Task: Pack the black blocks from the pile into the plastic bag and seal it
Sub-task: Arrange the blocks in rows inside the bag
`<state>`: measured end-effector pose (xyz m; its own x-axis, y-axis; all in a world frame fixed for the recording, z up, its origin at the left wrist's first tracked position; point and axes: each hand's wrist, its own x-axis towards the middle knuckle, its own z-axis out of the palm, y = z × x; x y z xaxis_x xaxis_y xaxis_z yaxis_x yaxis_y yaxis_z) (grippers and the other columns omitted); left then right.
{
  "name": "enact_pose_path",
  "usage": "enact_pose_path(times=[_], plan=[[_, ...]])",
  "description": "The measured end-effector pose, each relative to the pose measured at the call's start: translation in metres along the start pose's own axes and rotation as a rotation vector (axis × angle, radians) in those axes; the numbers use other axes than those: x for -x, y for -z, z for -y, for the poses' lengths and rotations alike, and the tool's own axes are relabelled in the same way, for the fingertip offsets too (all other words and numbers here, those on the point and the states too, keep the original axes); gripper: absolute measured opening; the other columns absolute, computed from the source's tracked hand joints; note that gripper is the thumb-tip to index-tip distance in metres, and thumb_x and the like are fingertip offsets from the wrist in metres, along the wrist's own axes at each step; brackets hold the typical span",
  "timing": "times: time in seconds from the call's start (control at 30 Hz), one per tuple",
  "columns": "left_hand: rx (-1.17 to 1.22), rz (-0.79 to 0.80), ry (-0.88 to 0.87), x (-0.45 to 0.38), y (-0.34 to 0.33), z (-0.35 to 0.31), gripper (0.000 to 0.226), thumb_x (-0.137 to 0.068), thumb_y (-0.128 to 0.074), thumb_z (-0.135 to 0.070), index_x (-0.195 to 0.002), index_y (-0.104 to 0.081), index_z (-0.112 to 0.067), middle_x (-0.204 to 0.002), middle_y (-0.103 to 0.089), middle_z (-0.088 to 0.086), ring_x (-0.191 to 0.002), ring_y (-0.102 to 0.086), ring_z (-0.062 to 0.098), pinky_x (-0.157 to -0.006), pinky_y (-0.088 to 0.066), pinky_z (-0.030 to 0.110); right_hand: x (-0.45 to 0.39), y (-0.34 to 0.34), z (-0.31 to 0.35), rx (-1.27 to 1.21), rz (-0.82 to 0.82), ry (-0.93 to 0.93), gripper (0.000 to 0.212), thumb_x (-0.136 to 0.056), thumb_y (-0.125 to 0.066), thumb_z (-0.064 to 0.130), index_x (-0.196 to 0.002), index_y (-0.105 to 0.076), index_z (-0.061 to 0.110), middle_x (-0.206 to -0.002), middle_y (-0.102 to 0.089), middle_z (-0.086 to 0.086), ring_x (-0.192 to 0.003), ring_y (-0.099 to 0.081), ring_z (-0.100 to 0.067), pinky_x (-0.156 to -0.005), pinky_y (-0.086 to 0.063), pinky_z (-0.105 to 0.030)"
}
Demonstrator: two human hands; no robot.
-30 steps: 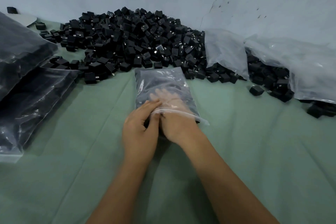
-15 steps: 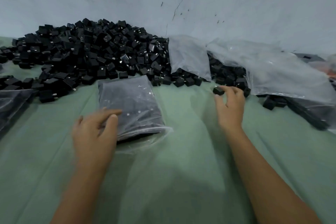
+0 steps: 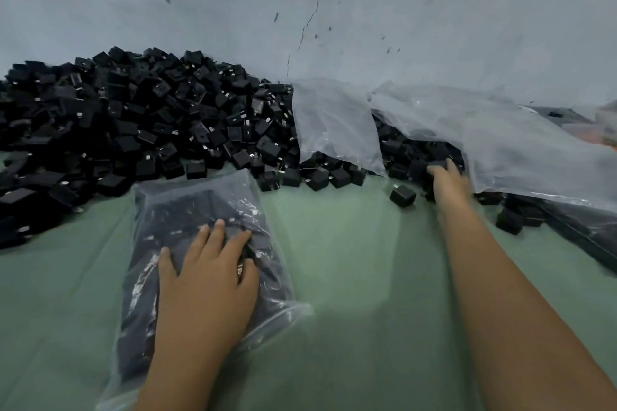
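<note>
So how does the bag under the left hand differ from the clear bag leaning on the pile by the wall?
The bag under the left hand lies flat on the green cloth; the leaning bag is propped against the pile of black blocks. The flat bag looks dark, filled with blocks; the leaning one looks pale and empty. A hand presses on the flat bag; nothing touches the leaning one. Both are clear plastic.
</note>
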<state>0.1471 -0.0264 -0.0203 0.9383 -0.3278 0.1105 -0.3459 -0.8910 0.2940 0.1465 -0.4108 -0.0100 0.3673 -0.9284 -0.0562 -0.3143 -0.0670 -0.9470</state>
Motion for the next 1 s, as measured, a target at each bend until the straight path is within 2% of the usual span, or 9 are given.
enact_pose_path(times=[0.1,0.17,0.23,0.4,0.5,0.63,0.7,0.83,1.0], plan=[[0.001,0.001,0.017,0.001,0.001,-0.003,0.053,-0.096,-0.022,-0.047,-0.148,-0.024,-0.043,-0.163,-0.007,-0.014,-0.15,-0.002,0.007,-0.119,0.006,0.052,0.005,-0.021,0.009,0.053,-0.056,0.039,0.052,-0.088,-0.052,0.031,-0.14,-0.045,0.033,-0.154,-0.026,-0.006,-0.134,-0.037,-0.028,-0.107,-0.036,-0.037],[0.019,0.002,0.025,0.001,0.002,-0.004,0.052,-0.096,-0.024,-0.046,-0.148,-0.026,-0.043,-0.163,-0.008,-0.014,-0.15,-0.002,0.007,-0.119,0.006,0.051,0.018,-0.038,0.01,0.005,-0.002,0.116,0.037,-0.086,-0.051,0.026,-0.123,-0.056,0.031,-0.135,-0.048,-0.007,-0.111,-0.053,-0.024,-0.083,-0.046,-0.03],[0.025,0.005,0.027,0.001,0.002,-0.005,0.051,-0.097,-0.026,-0.045,-0.147,-0.027,-0.043,-0.163,-0.009,-0.014,-0.15,-0.003,0.007,-0.119,0.006,0.051,0.04,-0.055,0.012,0.006,0.107,0.215,0.022,-0.086,-0.054,0.024,-0.106,-0.06,0.031,-0.117,-0.062,-0.002,-0.093,-0.057,-0.017,-0.066,-0.041,-0.022],[0.022,0.004,0.009,0.0,0.002,-0.002,0.05,-0.098,-0.027,-0.046,-0.147,-0.027,-0.044,-0.163,-0.01,-0.012,-0.15,-0.005,0.008,-0.12,0.003,0.053,0.09,-0.057,-0.008,0.143,0.412,0.411,0.028,-0.089,-0.053,0.036,-0.113,-0.067,0.035,-0.132,-0.056,0.014,-0.123,-0.05,-0.009,-0.09,-0.036,-0.018],[0.02,0.003,-0.005,0.001,0.003,-0.002,0.049,-0.098,-0.028,-0.045,-0.148,-0.028,-0.043,-0.163,-0.012,-0.011,-0.15,-0.007,0.01,-0.12,0.001,0.053,0.081,-0.009,-0.017,0.101,0.117,0.374,0.024,-0.091,-0.052,0.026,-0.108,-0.07,0.029,-0.113,-0.063,0.01,-0.113,-0.056,-0.012,-0.088,-0.041,-0.021],[0.023,-0.001,-0.014,0.001,0.003,-0.002,0.049,-0.099,-0.029,-0.043,-0.148,-0.031,-0.04,-0.163,-0.014,-0.008,-0.15,-0.01,0.012,-0.12,-0.001,0.055,0.051,0.069,-0.033,0.259,-0.448,0.202,0.038,-0.086,-0.054,0.018,-0.122,-0.061,0.009,-0.131,-0.05,-0.019,-0.121,-0.044,-0.035,-0.1,-0.032,-0.036],[0.016,-0.006,-0.015,0.0,0.003,-0.002,0.049,-0.099,-0.029,-0.044,-0.148,-0.031,-0.04,-0.163,-0.015,-0.009,-0.15,-0.01,0.012,-0.12,-0.002,0.055,0.038,0.1,-0.041,0.268,-0.572,0.027,0.049,-0.085,-0.055,0.021,-0.131,-0.049,0.004,-0.138,-0.04,-0.022,-0.127,-0.037,-0.038,-0.104,-0.028,-0.039],[0.019,-0.012,-0.011,0.0,0.002,-0.004,0.049,-0.098,-0.03,-0.045,-0.147,-0.031,-0.04,-0.163,-0.015,-0.01,-0.15,-0.011,0.011,-0.12,-0.002,0.055,0.012,0.111,-0.043,0.464,-0.266,-0.12,0.06,-0.089,-0.048,0.037,-0.14,-0.039,0.006,-0.143,-0.043,-0.021,-0.131,-0.04,-0.037,-0.108,-0.031,-0.044],[0.021,-0.025,-0.005,0.0,0.0,-0.005,0.049,-0.098,-0.029,-0.044,-0.146,-0.03,-0.04,-0.163,-0.015,-0.009,-0.15,-0.01,0.011,-0.12,0.001,0.055,0.044,0.008,-0.011,0.652,0.191,0.212,0.049,-0.097,-0.036,0.039,-0.144,-0.043,0.027,-0.15,-0.041,-0.008,-0.136,-0.037,-0.029,-0.112,-0.029,-0.041]])
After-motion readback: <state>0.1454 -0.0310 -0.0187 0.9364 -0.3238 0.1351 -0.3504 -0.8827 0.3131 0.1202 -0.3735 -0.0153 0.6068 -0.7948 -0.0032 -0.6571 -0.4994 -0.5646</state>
